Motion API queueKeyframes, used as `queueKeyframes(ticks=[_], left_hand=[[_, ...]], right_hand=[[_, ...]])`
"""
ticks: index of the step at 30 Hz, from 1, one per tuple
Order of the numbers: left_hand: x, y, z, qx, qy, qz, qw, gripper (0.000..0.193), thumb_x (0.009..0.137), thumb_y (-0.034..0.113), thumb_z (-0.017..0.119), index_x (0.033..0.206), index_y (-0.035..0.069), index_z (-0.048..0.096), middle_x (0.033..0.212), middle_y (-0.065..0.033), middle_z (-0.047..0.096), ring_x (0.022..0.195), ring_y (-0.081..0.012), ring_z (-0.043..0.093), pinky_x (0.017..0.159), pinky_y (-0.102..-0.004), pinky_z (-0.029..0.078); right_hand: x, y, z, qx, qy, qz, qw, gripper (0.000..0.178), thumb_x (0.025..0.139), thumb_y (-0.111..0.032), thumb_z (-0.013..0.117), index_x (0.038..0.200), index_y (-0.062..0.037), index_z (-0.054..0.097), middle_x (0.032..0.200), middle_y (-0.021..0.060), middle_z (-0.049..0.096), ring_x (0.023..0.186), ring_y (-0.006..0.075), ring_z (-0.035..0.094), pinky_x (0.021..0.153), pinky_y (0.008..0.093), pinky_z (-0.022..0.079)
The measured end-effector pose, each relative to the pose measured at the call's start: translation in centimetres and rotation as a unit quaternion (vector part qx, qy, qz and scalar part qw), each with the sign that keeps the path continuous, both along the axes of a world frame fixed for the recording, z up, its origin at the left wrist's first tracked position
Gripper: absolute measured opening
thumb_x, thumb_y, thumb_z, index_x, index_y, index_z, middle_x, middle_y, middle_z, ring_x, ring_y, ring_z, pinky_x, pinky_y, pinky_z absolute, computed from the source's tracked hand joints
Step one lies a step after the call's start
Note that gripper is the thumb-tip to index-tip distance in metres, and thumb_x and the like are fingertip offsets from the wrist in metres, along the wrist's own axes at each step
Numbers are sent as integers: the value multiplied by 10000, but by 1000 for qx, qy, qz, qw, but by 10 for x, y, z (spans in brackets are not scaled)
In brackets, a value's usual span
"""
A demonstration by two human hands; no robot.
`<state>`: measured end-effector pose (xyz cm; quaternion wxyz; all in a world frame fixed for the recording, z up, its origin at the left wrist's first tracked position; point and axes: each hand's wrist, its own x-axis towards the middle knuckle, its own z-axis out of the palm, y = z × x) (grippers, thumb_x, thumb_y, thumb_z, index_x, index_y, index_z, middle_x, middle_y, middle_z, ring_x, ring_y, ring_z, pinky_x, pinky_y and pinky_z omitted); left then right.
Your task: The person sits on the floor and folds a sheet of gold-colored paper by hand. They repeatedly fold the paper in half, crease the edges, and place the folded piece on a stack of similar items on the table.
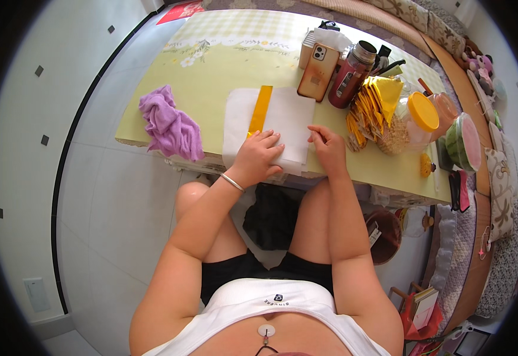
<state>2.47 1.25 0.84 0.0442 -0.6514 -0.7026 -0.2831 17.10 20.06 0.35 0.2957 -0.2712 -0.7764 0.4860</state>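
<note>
White paper sheets (294, 118) lie near the table's front edge, with a shiny gold strip (261, 107) across their left part. My left hand (260, 155) rests flat on the paper, fingers stretched out over the strip's near end. At the paper's right edge, my right hand (329, 149) is closed, thumb and index finger brought together. Whatever it may hold is too small to make out. Right of that hand sit a pile of folded gold foil pieces (377, 98) and a clear bag of small beige pieces (393, 137).
A purple cloth (170, 123) lies at the table's left. Behind the paper stand a phone (318, 71) and a dark red thermos (351, 77). A yellow-lidded jar (423, 113) and a cut watermelon (464, 142) are at right. Below the table is a bin (383, 237).
</note>
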Motion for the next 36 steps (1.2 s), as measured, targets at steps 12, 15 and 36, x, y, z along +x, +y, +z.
queueKeyframes(ticks=[12, 15, 36], left_hand=[[-28, -25, -4, 47, -404, -25, 913, 112, 843, -34, 731, 936, 29, 724, 1155, -102, 746, 1185, -248, 678, 1117, -421, 437], [-39, -32, -1, 83, -516, -36, 852, 160, 854, -93, 686, 986, -9, 720, 1114, -117, 751, 1190, -225, 662, 1139, -396, 416], [-38, -51, 13, 89, -177, 16, 980, 90, 776, 44, 780, 795, -11, 711, 1245, -178, 706, 1239, -364, 610, 997, -416, 502]], right_hand=[[14, -2, 32, 207, 19, 168, 964, 390, 825, -141, 762, 1206, -80, 710, 1318, 114, 678, 1362, 340, 503, 1168, 453, 339], [17, 2, 23, 263, -46, 212, 940, 415, 798, -166, 795, 1199, -94, 713, 1333, 105, 673, 1399, 348, 475, 1184, 475, 317], [5, -7, 29, 222, 16, 198, 954, 94, 748, -73, 770, 776, 0, 718, 1240, 174, 711, 1212, 357, 627, 989, 414, 506]])
